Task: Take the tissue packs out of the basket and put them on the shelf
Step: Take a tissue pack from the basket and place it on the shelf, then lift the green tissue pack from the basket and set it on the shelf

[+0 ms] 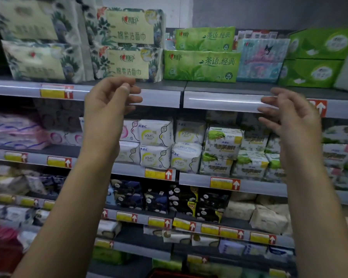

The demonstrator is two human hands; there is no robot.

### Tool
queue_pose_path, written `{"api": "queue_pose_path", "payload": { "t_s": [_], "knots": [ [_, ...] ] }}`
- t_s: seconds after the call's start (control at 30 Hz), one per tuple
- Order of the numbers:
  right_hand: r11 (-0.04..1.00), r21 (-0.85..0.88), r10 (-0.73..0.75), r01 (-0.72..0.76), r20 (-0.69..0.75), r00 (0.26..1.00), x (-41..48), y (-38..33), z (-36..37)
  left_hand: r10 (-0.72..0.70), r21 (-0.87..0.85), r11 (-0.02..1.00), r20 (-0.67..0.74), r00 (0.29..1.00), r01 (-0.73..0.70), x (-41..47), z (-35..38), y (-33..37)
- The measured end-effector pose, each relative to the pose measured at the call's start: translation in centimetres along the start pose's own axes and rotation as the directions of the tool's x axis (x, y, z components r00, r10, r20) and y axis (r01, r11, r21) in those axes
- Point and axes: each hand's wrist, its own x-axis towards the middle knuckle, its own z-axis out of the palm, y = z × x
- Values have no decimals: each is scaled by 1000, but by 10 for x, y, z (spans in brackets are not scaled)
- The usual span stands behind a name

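Store shelving fills the view, its top shelf [161, 93] stocked edge to edge. Just above the left hand [107, 101], which is loosely curled and empty, floral tissue packs [127, 63] stand stacked two high. Between the hands and slightly above sit green tissue packs [201, 66], likewise doubled. The right hand [289, 115] is spread and holds nothing. Below both wrists, a red basket [169, 274] barely shows. A careless reach could topple those stacks, I'd judge.
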Motion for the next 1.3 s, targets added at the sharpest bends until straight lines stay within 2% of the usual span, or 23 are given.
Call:
{"api": "queue_pose_path", "payload": {
  "t_s": [0.17,0.4,0.77,1.07,1.3],
  "knots": [
    [996,-15,83,-84,-32,996,-44,-2,5,-52,17,999,11,999,52,-21,-33,-3],
    [973,-65,219,-221,-41,975,-113,14,13,-216,67,975,57,975,212,-63,-63,-25],
    [922,-66,386,-383,48,921,-157,56,30,-373,145,922,72,925,360,-109,-79,-59],
    [845,-174,517,-505,32,855,-198,146,-9,-513,169,854,108,852,493,-170,-68,-140],
    [797,-253,591,-549,134,796,-251,220,-26,-668,201,732,25,744,651,-238,-68,-232]
  ]
}}
